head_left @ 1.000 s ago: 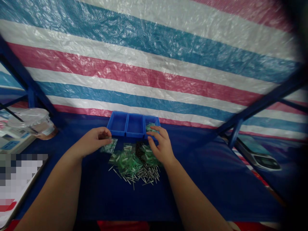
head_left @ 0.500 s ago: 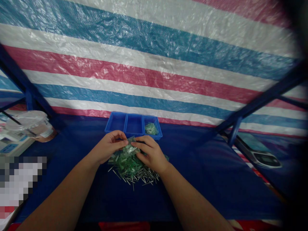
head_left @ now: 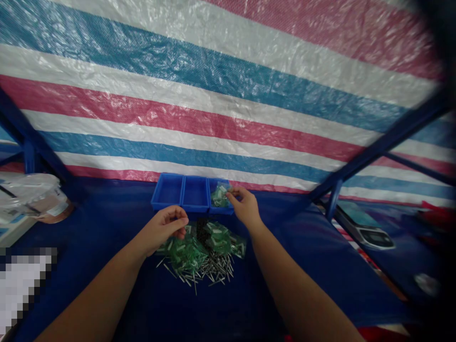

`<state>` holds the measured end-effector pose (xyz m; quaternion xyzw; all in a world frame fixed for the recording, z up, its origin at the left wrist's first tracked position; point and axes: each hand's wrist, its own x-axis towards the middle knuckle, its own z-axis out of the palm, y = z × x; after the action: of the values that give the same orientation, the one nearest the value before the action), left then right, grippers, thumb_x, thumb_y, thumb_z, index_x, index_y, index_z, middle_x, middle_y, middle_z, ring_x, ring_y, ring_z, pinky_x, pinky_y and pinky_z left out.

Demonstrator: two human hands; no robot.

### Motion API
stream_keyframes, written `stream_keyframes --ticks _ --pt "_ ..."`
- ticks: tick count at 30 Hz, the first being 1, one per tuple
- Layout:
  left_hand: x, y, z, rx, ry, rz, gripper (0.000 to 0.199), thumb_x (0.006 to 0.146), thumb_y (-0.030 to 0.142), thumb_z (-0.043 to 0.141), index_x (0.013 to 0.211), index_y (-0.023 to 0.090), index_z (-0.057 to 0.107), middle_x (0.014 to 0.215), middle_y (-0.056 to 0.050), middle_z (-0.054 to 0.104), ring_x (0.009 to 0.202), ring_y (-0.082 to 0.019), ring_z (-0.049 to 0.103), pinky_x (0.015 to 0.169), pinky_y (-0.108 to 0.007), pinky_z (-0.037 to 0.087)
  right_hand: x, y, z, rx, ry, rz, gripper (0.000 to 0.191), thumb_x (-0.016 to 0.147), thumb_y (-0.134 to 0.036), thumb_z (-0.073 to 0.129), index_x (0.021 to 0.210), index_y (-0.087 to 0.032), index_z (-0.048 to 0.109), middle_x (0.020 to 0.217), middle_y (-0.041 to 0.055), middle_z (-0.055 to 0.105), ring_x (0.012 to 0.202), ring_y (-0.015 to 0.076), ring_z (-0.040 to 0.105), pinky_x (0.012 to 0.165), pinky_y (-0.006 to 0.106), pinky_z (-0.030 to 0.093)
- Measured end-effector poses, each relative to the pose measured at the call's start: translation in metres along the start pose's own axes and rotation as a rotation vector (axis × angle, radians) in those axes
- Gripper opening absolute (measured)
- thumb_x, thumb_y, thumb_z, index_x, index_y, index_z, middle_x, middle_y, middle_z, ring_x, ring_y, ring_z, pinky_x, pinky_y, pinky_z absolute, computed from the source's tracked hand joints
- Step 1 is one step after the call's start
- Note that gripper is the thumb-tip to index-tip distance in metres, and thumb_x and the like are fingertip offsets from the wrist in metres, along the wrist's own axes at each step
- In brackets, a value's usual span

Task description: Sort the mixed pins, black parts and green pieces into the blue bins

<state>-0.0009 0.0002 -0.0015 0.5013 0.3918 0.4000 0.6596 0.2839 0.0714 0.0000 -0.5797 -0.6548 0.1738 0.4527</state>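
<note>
My right hand [head_left: 243,204] is closed on a small clear bag [head_left: 223,190] at the right compartment of the blue tray [head_left: 195,207], where greenish bags lie. My left hand [head_left: 167,227] hovers at the left edge of a heap, its fingers curled together; whether anything small is between them is too unclear to tell. The heap holds green plastic bags [head_left: 183,251], dark small pieces [head_left: 203,233] and loose metal pins [head_left: 217,268] on the blue table.
A lidded plastic cup [head_left: 53,199] stands at the left by a pale device. On the right lies a digital scale [head_left: 374,237]. Blue frame bars [head_left: 356,166] slope at both sides, and a striped sheet [head_left: 213,123] hangs behind the tray.
My right hand has moved away from my left, forward and right to the tray, with a clear bag. The dark pieces in the heap now show. The view has shifted slightly.
</note>
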Motion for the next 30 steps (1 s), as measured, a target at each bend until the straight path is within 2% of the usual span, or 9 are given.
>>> stream_keyframes --ticks 3,6,11,17,20,22,26,28,30 --pt "0.000 -0.001 0.001 -0.003 -0.011 -0.016 0.031 0.080 0.041 0.076 0.091 0.017 0.058 0.075 0.003 0.057 0.064 -0.011 0.060 0.059 -0.024 0.052 0.032 0.007 0.005 -0.097 -0.031 0.079 0.023 0.080 -0.032 0.068 0.097 -0.017 0.066 0.080 0.0051 0.073 0.076 0.0210 0.069 0.072 0.033 0.050" --pt "0.000 0.000 0.001 -0.010 -0.017 -0.031 0.033 0.079 0.041 0.077 0.093 0.017 0.058 0.076 0.003 0.057 0.063 -0.010 0.060 0.058 -0.024 0.051 0.049 -0.001 0.013 -0.275 -0.108 0.097 0.032 0.078 -0.030 0.071 0.107 -0.018 0.064 0.076 0.0033 0.073 0.076 0.0219 0.068 0.074 0.034 0.049" --pt "0.000 0.000 0.000 0.015 -0.034 -0.028 0.034 0.080 0.042 0.076 0.094 0.017 0.058 0.076 0.003 0.058 0.060 -0.009 0.058 0.055 -0.022 0.049 0.051 -0.019 0.024 -0.660 -0.114 -0.133 0.015 0.085 -0.033 0.067 0.095 -0.023 0.073 0.100 0.0092 0.075 0.102 0.0314 0.061 0.086 0.045 0.045" --pt "-0.001 0.001 0.000 0.029 -0.059 -0.045 0.033 0.080 0.040 0.076 0.095 0.017 0.058 0.075 0.002 0.057 0.062 -0.010 0.058 0.056 -0.024 0.051 0.050 -0.020 0.029 -0.761 -0.344 -0.204 0.024 0.093 -0.031 0.056 0.090 -0.024 0.078 0.098 0.0096 0.076 0.107 0.0330 0.058 0.098 0.058 0.037" --pt "-0.001 0.002 -0.001 0.039 -0.065 -0.040 0.032 0.080 0.039 0.076 0.095 0.017 0.057 0.074 0.002 0.057 0.063 -0.011 0.058 0.056 -0.024 0.051 0.039 -0.028 0.017 -0.689 -0.280 -0.225 0.022 0.092 -0.032 0.057 0.096 -0.025 0.078 0.104 0.0077 0.075 0.109 0.0322 0.059 0.101 0.058 0.036" --pt "0.000 0.001 -0.002 0.066 -0.078 -0.024 0.032 0.080 0.039 0.075 0.095 0.018 0.057 0.073 0.003 0.056 0.063 -0.011 0.058 0.056 -0.024 0.051 0.025 -0.038 0.002 -0.569 -0.245 -0.222 0.019 0.090 -0.030 0.059 0.099 -0.025 0.076 0.106 0.0069 0.074 0.106 0.0297 0.061 0.095 0.051 0.043" --pt "0.000 -0.004 -0.002 0.239 -0.093 0.061 0.026 0.085 0.038 0.070 0.093 0.018 0.057 0.070 0.004 0.053 0.057 -0.009 0.051 0.052 -0.021 0.044 -0.012 -0.054 -0.024 -0.331 -0.565 -0.226 0.009 0.085 -0.030 0.067 0.087 -0.025 0.074 0.085 0.0020 0.074 0.076 0.0192 0.066 0.072 0.034 0.051" --pt "0.000 -0.005 -0.001 0.371 -0.066 0.121 0.021 0.088 0.036 0.067 0.091 0.017 0.059 0.070 0.003 0.053 0.057 -0.009 0.048 0.052 -0.020 0.039 -0.030 -0.056 -0.029 -0.331 -0.621 -0.220 0.014 0.079 -0.034 0.075 0.091 -0.026 0.074 0.085 0.0016 0.074 0.074 0.0197 0.067 0.067 0.033 0.050" --pt "-0.001 -0.005 0.001 0.521 -0.048 0.196 0.015 0.088 0.031 0.065 0.088 0.016 0.062 0.070 0.002 0.054 0.058 -0.010 0.048 0.053 -0.021 0.037 -0.043 -0.055 -0.027 -0.349 -0.601 -0.262 0.024 0.074 -0.037 0.079 0.095 -0.027 0.073 0.089 0.0025 0.073 0.078 0.0212 0.068 0.068 0.033 0.051"
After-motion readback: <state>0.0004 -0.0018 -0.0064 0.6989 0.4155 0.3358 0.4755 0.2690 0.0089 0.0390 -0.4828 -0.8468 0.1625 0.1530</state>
